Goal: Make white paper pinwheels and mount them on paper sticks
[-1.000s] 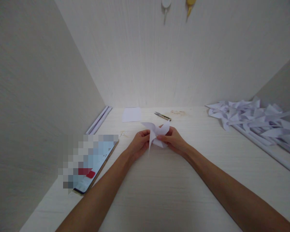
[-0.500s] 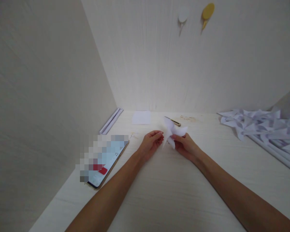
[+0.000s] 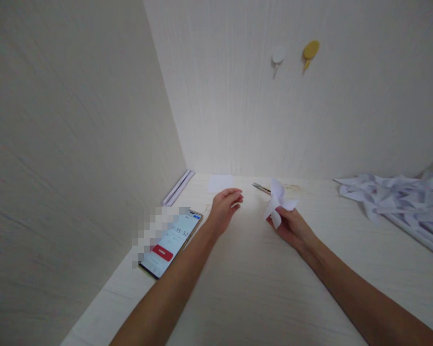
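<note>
A white paper pinwheel (image 3: 277, 199) with curved blades is pinched by its centre between the thumb and fingers of my right hand (image 3: 288, 225). My left hand (image 3: 226, 209) hovers to the left of it, apart from the paper. Its fingers are loosely curled with gaps between them, and nothing shows in them. Just behind the pinwheel lies a slim metal tool (image 3: 261, 188) that looks like small scissors, its handle end hidden by the paper. A flat white paper square (image 3: 220, 183) rests beyond my left hand.
At the left lies a phone (image 3: 169, 242) with a timer running. Behind it are rolled white paper sticks (image 3: 178, 188) against the wall. Several paper pinwheels (image 3: 397, 192) are piled at the right on a white stick (image 3: 414, 234). Small thin bits (image 3: 292, 187) lie near the back wall.
My right hand has carried the pinwheel to the right, away from my left hand, which now stands clear of it. The view has also shifted a little.
</note>
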The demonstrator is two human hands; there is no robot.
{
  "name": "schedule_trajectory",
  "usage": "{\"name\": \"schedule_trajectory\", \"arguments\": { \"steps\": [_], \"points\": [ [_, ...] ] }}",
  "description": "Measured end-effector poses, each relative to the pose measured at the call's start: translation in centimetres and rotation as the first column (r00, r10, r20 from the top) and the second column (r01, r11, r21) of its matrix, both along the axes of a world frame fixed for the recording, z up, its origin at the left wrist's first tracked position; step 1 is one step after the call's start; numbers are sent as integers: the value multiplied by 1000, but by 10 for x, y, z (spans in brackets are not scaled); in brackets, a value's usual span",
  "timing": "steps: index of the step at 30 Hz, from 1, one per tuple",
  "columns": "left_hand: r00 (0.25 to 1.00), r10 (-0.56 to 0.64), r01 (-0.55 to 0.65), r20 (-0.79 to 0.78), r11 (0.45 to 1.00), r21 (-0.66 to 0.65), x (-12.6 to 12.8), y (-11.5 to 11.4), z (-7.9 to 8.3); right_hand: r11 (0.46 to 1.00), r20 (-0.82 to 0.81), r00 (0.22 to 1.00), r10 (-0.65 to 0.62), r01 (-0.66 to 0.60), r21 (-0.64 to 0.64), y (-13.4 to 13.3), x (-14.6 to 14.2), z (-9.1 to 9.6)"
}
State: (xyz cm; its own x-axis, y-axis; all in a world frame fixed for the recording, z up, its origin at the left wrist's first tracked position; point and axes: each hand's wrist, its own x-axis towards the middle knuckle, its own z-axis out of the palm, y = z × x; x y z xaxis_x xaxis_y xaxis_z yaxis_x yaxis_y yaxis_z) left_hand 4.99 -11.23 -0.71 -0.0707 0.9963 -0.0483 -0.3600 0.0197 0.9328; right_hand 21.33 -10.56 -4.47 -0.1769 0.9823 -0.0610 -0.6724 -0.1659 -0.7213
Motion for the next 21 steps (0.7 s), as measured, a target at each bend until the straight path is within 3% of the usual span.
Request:
{"name": "schedule_trajectory", "arguments": {
  "steps": [1, 2, 3, 4, 5, 7, 8, 10, 15, 21],
  "points": [
    [984, 13, -5, -176, 999, 42, -9, 6, 10, 1000, -10, 1000, -5, 5, -3, 0, 0, 1],
    [917, 23, 13, -398, 996, 86, -19, 13, 19, 1000, -23, 1000, -15, 15, -10, 0, 0, 1],
    [775, 55, 30, -630, 992, 124, -31, 20, 27, 999, -39, 999, -30, 29, -21, 0, -1, 2],
    [554, 120, 36, -824, 985, 167, -44, 28, 33, 999, -57, 997, -43, 41, -30, 1, -1, 3],
    [282, 177, 38, -943, 980, 195, -58, 36, 36, 998, -75, 996, -49, 46, -36, 1, -2, 4],
    [-270, 176, 22, -947, 984, 177, -85, 49, 36, 999, -102, 994, -37, 33, -43, 1, -3, 6],
    [-488, 92, -10, -868, 994, 111, -98, 54, 32, 999, -111, 993, -26, 21, -46, 1, -4, 7],
    [-562, 17, -65, -827, 996, 64, -118, 61, 23, 999, -121, 993, -7, 0, -53, 1, -4, 8],
    [-595, -101, -171, -798, 985, 3, -136, 70, 1, 997, -95, 995, -9, 2, -72, 2, -4, 6],
    [-594, -139, -207, -792, 978, -16, -136, 77, 0, 999, -53, 998, 36, -37, -3, 5, -3, 2]
  ]
}}
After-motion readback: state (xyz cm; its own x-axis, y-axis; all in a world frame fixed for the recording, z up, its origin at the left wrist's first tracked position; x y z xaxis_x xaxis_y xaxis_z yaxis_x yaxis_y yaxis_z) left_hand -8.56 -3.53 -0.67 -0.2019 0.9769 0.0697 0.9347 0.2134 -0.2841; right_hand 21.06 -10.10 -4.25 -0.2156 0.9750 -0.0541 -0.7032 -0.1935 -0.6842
